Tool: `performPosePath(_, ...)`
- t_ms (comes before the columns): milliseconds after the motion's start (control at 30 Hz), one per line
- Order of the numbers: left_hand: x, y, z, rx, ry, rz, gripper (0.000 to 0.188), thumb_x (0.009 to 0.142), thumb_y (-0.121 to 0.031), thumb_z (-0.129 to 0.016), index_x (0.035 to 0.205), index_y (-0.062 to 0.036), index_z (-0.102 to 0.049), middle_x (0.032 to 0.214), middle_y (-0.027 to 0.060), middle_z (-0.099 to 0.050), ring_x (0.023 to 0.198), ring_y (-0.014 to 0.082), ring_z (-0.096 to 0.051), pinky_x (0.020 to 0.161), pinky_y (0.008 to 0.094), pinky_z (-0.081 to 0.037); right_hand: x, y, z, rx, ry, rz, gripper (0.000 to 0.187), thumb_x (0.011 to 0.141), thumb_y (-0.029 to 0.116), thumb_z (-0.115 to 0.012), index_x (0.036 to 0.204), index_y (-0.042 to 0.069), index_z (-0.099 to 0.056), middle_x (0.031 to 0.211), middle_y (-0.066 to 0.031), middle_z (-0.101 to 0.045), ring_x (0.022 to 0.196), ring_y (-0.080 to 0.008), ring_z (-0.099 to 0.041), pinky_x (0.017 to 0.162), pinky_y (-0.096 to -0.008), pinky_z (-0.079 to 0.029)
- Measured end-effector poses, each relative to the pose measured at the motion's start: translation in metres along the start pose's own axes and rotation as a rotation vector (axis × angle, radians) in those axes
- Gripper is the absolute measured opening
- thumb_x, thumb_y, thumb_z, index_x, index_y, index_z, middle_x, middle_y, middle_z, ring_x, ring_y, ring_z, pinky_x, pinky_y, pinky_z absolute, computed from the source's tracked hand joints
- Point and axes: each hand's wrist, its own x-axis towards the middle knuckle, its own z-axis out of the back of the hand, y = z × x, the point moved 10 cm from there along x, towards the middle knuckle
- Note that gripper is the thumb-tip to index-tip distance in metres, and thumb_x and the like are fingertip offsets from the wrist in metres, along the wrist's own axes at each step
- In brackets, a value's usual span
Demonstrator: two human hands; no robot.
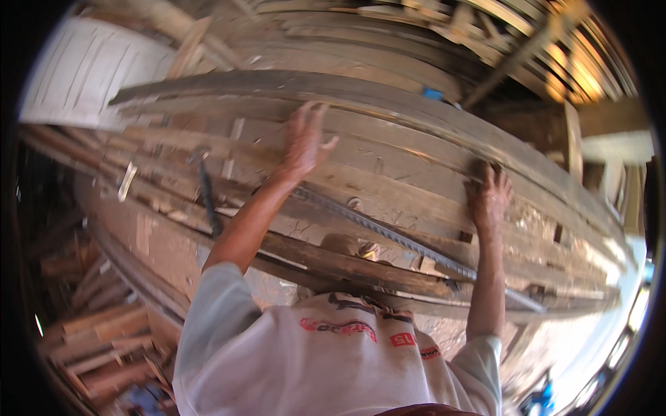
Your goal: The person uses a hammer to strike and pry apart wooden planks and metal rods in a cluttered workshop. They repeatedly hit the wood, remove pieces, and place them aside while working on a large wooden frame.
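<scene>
In front of me, long weathered wooden planks lie side by side, and the farthest dark beam (pixel 333 87) runs across from left to right. My left hand (pixel 305 142) is raised over the planks with its fingers apart and thumb out, holding nothing; its fingertips are close to the beam's near edge. Farther right, my right hand (pixel 491 197) has its fingers spread at the near side of the same beam, and I cannot tell how firmly they touch it. A ribbed steel bar (pixel 388 232) lies slantwise across the nearer planks, partly passing behind my right forearm.
A dark-handled hammer (pixel 207 187) is left of my left forearm. A short pale wood strip (pixel 127 182) lies on the left boards. Scrap wood (pixel 111 340) is heaped at lower left. A white panelled door (pixel 97 69) stands at far left; stacked timber (pixel 479 28) fills the back.
</scene>
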Motion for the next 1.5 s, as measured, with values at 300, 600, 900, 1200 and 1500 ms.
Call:
performPosePath(300, 0.020, 0.041, -0.051, 0.290, 0.246, -0.097, 0.076, 0.078, -0.024, -0.087, 0.142, -0.0106, -0.049, 0.143, 0.0206, -0.047, 0.138, 0.0394, -0.043, 0.117, 0.0566, -0.030, 0.032, -0.029, -0.048, -0.177, 0.105, 0.071, 0.079, 0.073, 0.024, -0.088, 0.142, 0.010, -0.051, 0.142, -0.0192, -0.054, 0.135, -0.0395, -0.048, 0.114, -0.0541, -0.036)
performPosePath(600, 0.026, 0.039, -0.032, 0.237, 0.238, -0.110, 0.075, 0.075, -0.017, -0.088, 0.140, -0.0135, -0.052, 0.137, 0.0169, -0.054, 0.137, 0.0385, -0.046, 0.119, 0.0550, -0.030, 0.032, -0.015, -0.002, -0.054, 0.134, 0.155, 0.077, 0.066, 0.012, -0.082, 0.139, 0.011, -0.058, 0.132, -0.0206, -0.060, 0.128, -0.0402, -0.053, 0.112, -0.0518, -0.039)
performPosePath(900, -0.032, 0.015, 0.102, 0.163, 0.111, -0.047, 0.083, 0.068, -0.014, -0.092, 0.142, -0.0183, -0.053, 0.139, 0.0128, -0.054, 0.138, 0.0377, -0.046, 0.119, 0.0559, -0.032, -0.020, 0.035, 0.133, -0.056, -0.053, 0.261, 0.087, 0.060, 0.005, -0.085, 0.142, 0.012, -0.058, 0.134, -0.0182, -0.061, 0.125, -0.0395, -0.055, 0.115, -0.0523, -0.039)
performPosePath(1200, -0.160, -0.031, 0.191, 0.143, 0.069, -0.006, 0.093, 0.057, -0.001, -0.089, 0.142, -0.0177, -0.055, 0.137, 0.0149, -0.054, 0.132, 0.0411, -0.047, 0.115, 0.0557, -0.033, -0.131, 0.053, 0.204, 0.017, 0.059, 0.275, 0.066, 0.058, 0.021, -0.087, 0.120, 0.014, -0.064, 0.105, -0.0098, -0.061, 0.106, -0.0312, -0.061, 0.100, -0.0472, -0.045)
performPosePath(1500, -0.304, -0.051, 0.156, 0.196, 0.139, -0.194, 0.083, 0.057, -0.012, -0.084, 0.134, -0.0077, -0.052, 0.125, 0.0197, -0.058, 0.122, 0.0433, -0.053, 0.105, 0.0561, -0.036, -0.295, 0.032, 0.179, -0.008, -0.005, 0.315, 0.031, 0.086, 0.020, -0.067, 0.114, 0.013, -0.056, 0.096, -0.0060, -0.059, 0.095, -0.0232, -0.062, 0.087, -0.0405, -0.049)
